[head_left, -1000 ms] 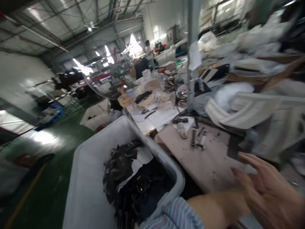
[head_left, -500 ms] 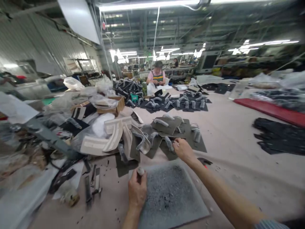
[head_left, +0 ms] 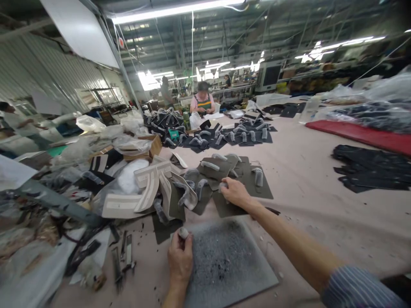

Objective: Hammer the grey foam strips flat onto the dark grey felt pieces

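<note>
My left hand [head_left: 180, 259] is closed around a short object with a rounded, whitish-grey end [head_left: 183, 232]. Its lower part is hidden in my fist, at the left edge of a grey board [head_left: 237, 273] sprinkled with dark specks. Reaching forward, my right hand [head_left: 235, 191] has its fingers closed on a plastic-wrapped handle [head_left: 222, 186] attached to a dark olive panel [head_left: 224, 207]. More olive panels with wrapped handles [head_left: 257, 176] lie around it. Pale curved strips [head_left: 149, 188] overlap the panels to the left.
Several hand tools [head_left: 129, 250] lie left of the board. Black panels with wrapped handles [head_left: 231, 139] spread across the table's far part, where a person [head_left: 203, 102] sits. Black pieces [head_left: 369, 167] and a red slab [head_left: 356, 136] lie right. Plastic bags and a cardboard box [head_left: 156, 146] crowd the left.
My right hand has moved from the panel's edge onto the wrapped handle and closed on it. My left hand keeps its hold beside the board. The whole view has shifted slightly.
</note>
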A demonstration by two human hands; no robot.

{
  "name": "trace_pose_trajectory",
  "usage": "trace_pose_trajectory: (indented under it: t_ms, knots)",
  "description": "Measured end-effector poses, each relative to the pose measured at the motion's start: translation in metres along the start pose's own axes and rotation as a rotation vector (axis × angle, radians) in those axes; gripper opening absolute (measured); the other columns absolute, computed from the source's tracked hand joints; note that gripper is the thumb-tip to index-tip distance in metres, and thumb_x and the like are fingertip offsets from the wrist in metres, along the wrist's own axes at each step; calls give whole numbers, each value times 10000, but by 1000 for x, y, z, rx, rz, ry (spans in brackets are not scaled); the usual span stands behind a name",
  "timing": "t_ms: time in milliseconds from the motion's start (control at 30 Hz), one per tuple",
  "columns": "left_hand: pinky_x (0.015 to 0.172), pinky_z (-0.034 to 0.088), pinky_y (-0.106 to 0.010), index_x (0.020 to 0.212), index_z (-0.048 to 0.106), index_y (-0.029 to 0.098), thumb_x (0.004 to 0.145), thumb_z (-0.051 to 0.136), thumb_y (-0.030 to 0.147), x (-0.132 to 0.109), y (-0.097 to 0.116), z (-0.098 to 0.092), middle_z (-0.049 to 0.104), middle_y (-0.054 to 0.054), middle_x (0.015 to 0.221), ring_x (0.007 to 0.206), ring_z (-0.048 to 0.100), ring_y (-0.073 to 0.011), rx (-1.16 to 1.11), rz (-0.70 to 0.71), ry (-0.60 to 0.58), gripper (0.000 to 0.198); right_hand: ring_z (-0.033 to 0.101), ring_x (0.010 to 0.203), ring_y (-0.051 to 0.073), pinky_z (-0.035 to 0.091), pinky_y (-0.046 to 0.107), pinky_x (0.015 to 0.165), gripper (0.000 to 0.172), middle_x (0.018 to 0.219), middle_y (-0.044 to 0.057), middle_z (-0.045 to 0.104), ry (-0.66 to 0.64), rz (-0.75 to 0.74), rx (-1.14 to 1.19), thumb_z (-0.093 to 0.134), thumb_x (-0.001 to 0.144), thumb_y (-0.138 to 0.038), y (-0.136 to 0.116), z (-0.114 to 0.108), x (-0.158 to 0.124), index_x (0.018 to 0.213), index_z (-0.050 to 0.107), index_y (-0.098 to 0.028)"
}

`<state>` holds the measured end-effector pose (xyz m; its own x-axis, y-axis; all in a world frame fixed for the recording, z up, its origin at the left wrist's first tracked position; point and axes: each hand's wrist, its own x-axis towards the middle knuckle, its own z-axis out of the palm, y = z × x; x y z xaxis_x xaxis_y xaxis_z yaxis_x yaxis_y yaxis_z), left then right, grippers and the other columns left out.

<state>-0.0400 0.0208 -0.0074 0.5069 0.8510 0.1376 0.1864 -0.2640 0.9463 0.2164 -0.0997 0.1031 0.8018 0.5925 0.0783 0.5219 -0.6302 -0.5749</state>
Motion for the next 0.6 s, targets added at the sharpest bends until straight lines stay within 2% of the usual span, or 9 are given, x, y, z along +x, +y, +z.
trace_pose_trajectory:
  t_ms: [67, 133, 267, 333, 433, 533, 600]
  knots:
    - [745, 603, -333, 1097, 636, 144, 769, 701, 505, 0, 1, 1, 751, -109, 915, 830, 738, -249, -36, -11, 35, 491, 658, 1088, 273, 461, 334, 942, 404, 1164, 161, 706, -25, -23, 19, 510, 896, -265, -4, -5, -32, 1258, 616, -118]
    - [748, 598, -324, 1157, 614, 138, 765, 716, 480, -1, 3, 1, 742, -108, 935, 827, 732, -236, -54, -15, 55, 530, 666, 1072, 256, 481, 328, 927, 440, 1166, 146, 708, -41, -38, 46, 491, 907, -284, -7, 4, -77, 1303, 582, -117]
    - [722, 580, -293, 1165, 612, 148, 772, 720, 433, -4, 8, -1, 728, -79, 910, 792, 716, -206, -80, -19, 40, 497, 713, 950, 255, 541, 370, 838, 494, 1143, 122, 722, -58, -98, 131, 418, 933, -280, -6, 47, -172, 1405, 490, -150]
    - [727, 571, -290, 1150, 613, 153, 779, 719, 423, -5, 11, -3, 723, -70, 909, 796, 711, -199, -97, -34, 24, 470, 715, 982, 257, 555, 383, 839, 506, 1225, 138, 693, -52, -150, 151, 382, 946, -263, -3, 67, -202, 1433, 456, -146]
    - [762, 564, -301, 1091, 618, 157, 801, 711, 429, -4, 21, -1, 725, -68, 913, 819, 712, -196, -169, -76, -4, 408, 710, 1014, 278, 556, 399, 840, 470, 1256, 167, 673, -56, -136, 104, 361, 978, -284, -2, 81, -216, 1402, 479, -120]
    - [809, 558, -314, 1007, 624, 156, 821, 707, 427, -2, 37, 12, 730, -75, 927, 854, 711, -197, -291, -68, -77, 339, 731, 890, 299, 541, 395, 756, 395, 1025, 139, 745, -150, -43, -1, 369, 1008, -325, -9, 77, -209, 1300, 558, -139]
    - [837, 554, -323, 991, 617, 154, 821, 716, 402, 0, 46, 26, 729, -83, 959, 889, 708, -201, -374, -41, -156, 316, 730, 871, 301, 518, 379, 736, 349, 942, 123, 750, -195, -17, -50, 382, 1016, -332, -14, 72, -203, 1221, 598, -151]
